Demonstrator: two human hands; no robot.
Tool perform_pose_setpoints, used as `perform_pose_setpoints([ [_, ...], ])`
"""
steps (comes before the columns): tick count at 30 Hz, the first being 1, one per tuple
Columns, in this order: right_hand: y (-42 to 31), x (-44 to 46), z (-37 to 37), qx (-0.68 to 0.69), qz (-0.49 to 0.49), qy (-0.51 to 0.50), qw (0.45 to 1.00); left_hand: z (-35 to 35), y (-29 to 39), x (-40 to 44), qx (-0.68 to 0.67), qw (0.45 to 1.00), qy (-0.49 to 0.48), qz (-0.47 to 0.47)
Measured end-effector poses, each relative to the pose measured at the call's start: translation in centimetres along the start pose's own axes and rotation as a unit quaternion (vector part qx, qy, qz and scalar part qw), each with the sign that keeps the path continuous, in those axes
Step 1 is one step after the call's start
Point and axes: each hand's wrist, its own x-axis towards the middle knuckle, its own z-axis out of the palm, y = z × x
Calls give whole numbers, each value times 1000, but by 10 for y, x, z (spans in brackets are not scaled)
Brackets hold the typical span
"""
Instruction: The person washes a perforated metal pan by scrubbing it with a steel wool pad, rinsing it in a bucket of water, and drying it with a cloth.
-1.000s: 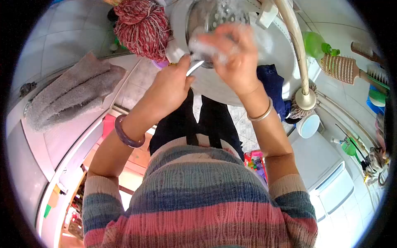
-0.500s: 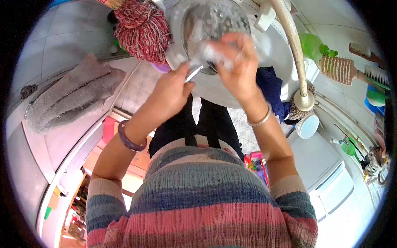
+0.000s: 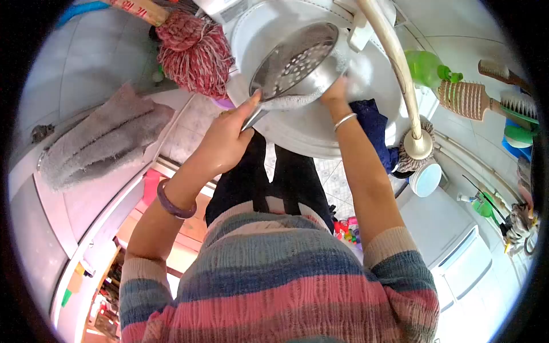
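A large metal skimmer, a perforated round bowl on a handle, is tilted over the white washbasin. My left hand is closed round its handle at the near left. Holes show across its inner face, and suds cling to its near rim and outer side. My right hand is against the outer right side of the skimmer. Its fingers are partly hidden and blurred, with white suds around them; what they hold is not clear.
A red-and-white mop head hangs at the basin's left. On the right are dark blue cloth, a pale pole, a green bottle and a hairbrush. A grey towel hangs at the left.
The skimmer has tipped, its perforated face turning left. My right hand has moved from over the bowl, near the handle, to its outer right side. My left hand keeps the handle.
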Motion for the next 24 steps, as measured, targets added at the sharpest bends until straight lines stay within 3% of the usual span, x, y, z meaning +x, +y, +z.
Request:
perform_pose_setpoints([
  [1,-11,-3,-6,-24,-54,-60,996,-2,3,3,-21,999,10,22],
  [2,-15,-5,-15,-28,-91,-94,991,-6,9,5,-88,994,-42,-54],
  [3,-12,-5,-23,-29,-87,-108,990,-12,17,7,-146,976,-85,-136],
  [4,-9,-3,-35,-17,1,-43,999,-13,18,9,-200,956,-104,-189],
  [5,2,2,-52,-23,-1,-119,993,-13,19,10,-254,929,-120,-240],
  [6,9,2,-55,200,101,-92,970,-12,19,11,-263,929,-118,-235],
  [7,5,5,-72,411,196,-59,888,-10,19,13,-272,928,-116,-229],
  [10,-37,-24,-137,435,41,159,885,-10,25,21,-272,934,-121,-198],
  [12,-79,-43,-186,351,12,231,907,-10,28,25,-239,943,-134,-187],
  [13,-90,-45,-195,290,-62,264,918,-9,29,25,-248,941,-130,-188],
  [15,-100,-33,-192,246,-153,246,925,-7,32,25,-264,938,-124,-187],
  [17,-95,-7,-181,260,-172,258,914,-4,34,22,-242,947,-123,-172],
  [19,-81,26,-188,349,-109,210,907,-3,33,13,-197,960,-120,-159],
  [20,-82,32,-197,458,-48,165,872,-3,33,11,-218,955,-115,-163],
  [21,-88,24,-198,438,-62,155,884,-5,34,10,-244,945,-117,-185],
  [23,-109,0,-197,390,-99,137,905,-9,37,14,-299,922,-115,-220],
  [24,-117,-11,-190,319,-220,177,905,-10,38,14,-288,925,-104,-226],
])
